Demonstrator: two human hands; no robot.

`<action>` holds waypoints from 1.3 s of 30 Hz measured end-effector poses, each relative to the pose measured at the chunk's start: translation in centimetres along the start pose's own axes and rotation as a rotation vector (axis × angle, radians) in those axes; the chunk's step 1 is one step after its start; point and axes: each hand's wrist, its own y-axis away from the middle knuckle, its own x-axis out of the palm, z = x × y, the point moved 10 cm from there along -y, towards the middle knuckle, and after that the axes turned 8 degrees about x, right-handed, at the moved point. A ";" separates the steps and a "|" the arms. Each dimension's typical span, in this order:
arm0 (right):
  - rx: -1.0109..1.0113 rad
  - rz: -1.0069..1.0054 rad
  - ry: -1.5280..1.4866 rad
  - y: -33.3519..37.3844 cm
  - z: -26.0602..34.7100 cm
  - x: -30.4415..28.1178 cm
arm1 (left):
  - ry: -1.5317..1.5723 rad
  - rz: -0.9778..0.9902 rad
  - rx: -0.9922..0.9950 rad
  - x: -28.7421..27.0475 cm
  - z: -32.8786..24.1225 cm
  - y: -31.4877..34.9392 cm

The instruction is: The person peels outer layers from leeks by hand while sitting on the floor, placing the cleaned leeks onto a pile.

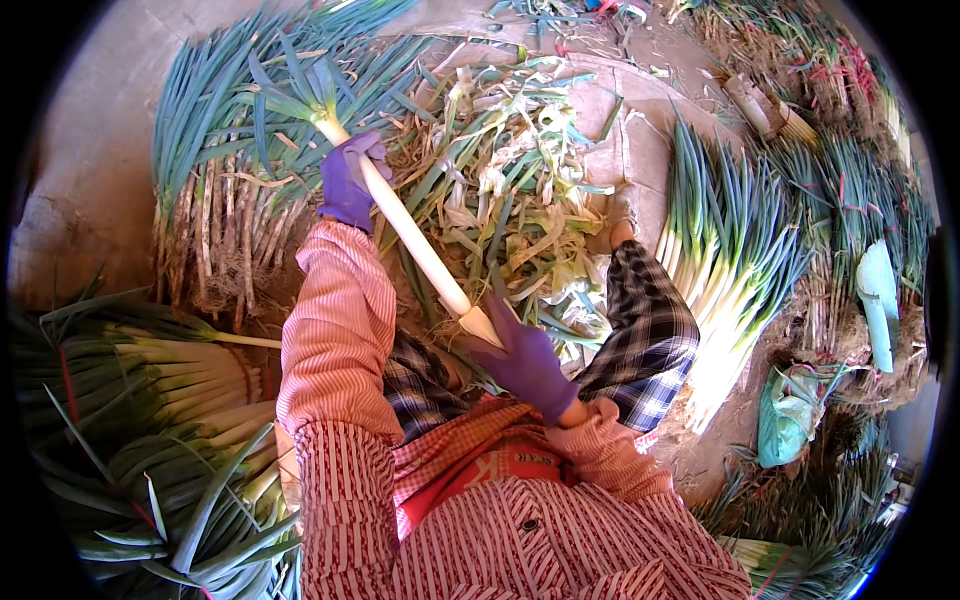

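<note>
A long green onion (418,240) lies slantwise across my front, its white stalk bare and its green leaves spread at the upper left. My left hand (350,182), in a purple glove, is wrapped around the stalk just below the leaves. At the lower root end, my right hand (528,362), gloved in purple too, closes on the stalk's pale tan tip. Its fingers partly hide that tip. Beyond the stalk, a heap of stripped leaves and peeled skins (510,170) covers the ground between my legs.
Unpeeled green onions (225,225) with dry roots lie at the upper left. Cleaned white-stalked ones (725,270) are spread on the right. Tied bundles (190,385) sit at the lower left. Farther right are more bundles (840,220) and a green plastic bag (790,415).
</note>
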 end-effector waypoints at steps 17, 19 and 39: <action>0.024 -0.069 -0.110 -3.4 0.8 -2.9 | -0.045 0.076 -0.025 3.3 0.7 1.6; 0.124 0.095 -0.143 -3.9 0.3 1.0 | -0.209 0.045 0.044 6.3 0.2 4.5; 0.857 -0.901 -0.928 13.0 -51.3 -19.5 | -0.590 0.860 -0.307 12.0 11.6 15.1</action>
